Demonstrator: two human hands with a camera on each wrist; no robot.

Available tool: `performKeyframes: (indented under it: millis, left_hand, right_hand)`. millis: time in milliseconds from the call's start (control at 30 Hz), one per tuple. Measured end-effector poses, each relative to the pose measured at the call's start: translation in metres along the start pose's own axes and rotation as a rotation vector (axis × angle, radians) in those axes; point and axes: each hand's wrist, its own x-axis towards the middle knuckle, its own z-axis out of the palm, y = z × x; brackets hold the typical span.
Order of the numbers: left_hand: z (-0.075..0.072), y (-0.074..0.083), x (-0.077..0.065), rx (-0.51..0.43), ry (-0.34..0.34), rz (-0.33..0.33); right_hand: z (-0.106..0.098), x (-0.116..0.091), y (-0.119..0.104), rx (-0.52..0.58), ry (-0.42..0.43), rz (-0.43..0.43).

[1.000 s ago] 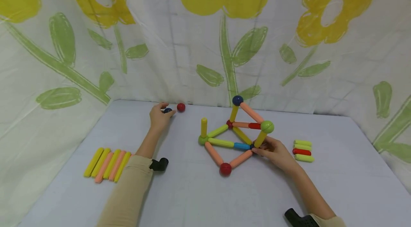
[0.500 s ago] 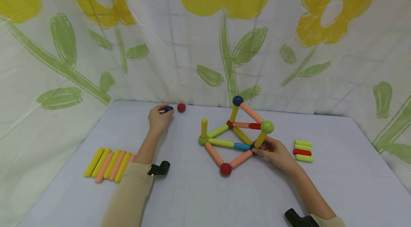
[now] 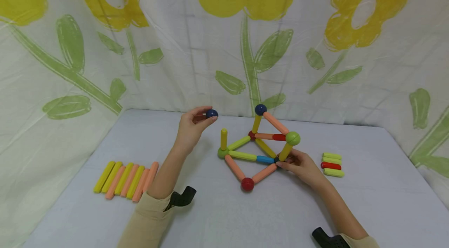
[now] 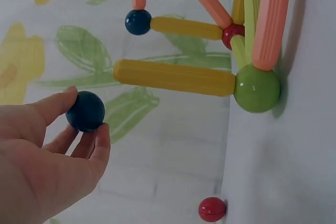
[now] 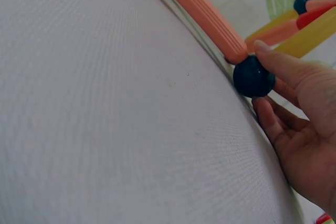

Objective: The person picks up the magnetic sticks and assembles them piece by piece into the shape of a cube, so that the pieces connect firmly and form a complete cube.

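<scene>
My left hand (image 3: 191, 129) pinches a dark blue ball (image 3: 212, 114) between thumb and fingers, raised above the table. Just right of it stands a frame of rods and balls, with an upright yellow rod (image 4: 173, 78) on a green ball (image 4: 257, 88). With thumb and fingertips, my right hand (image 3: 304, 168) grips the dark blue corner ball (image 5: 254, 76) at the frame's base. From that corner a yellow rod (image 3: 285, 151) rises to a green ball (image 3: 292, 138). Another dark blue ball (image 3: 260, 109) tops the back post, and a red ball (image 3: 247, 184) forms the front corner.
Yellow and salmon rods (image 3: 126, 180) lie in a row at the left, partly behind the left forearm. Several short green and red rods (image 3: 331, 165) lie at the right. A loose red ball (image 4: 212, 210) rests on the table. A flowered cloth (image 3: 175, 45) hangs behind.
My left hand has lifted the dark blue ball off the table's back edge and carried it right, toward the frame. My right hand stays on the corner ball.
</scene>
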Motion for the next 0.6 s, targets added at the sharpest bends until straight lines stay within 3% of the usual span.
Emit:
performKeyframes:
  millis: [200, 600]
  left_hand:
    - [0.009, 0.006, -0.009, -0.048, -0.146, 0.052]
    - [0.014, 0.001, -0.012, -0.026, -0.19, 0.056]
  right_hand:
    - [0.0, 0.001, 0.002, 0.002, 0.001, -0.002]
    - [-0.001, 0.001, 0.003, 0.011, -0.009, 0.002]
